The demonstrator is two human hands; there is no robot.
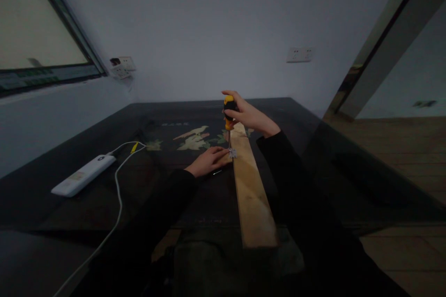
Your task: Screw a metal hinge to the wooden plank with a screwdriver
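A long pale wooden plank (252, 195) lies on the dark table (69, 185), running away from me. My right hand (249, 115) is closed around the yellow and black handle of a screwdriver (229, 113), held upright with its tip down on the plank's left edge. A small metal piece (232, 152) sits at that tip. My left hand (209, 160) rests on the table beside the plank, its fingertips pressed together at the metal piece and the screwdriver tip. Both arms wear black sleeves.
A white power strip (83, 175) with a white cable (118, 195) lies at the left of the table. Wall sockets (298, 54) are on the far wall, a window (38, 32) at the left, wooden floor (400, 158) at the right.
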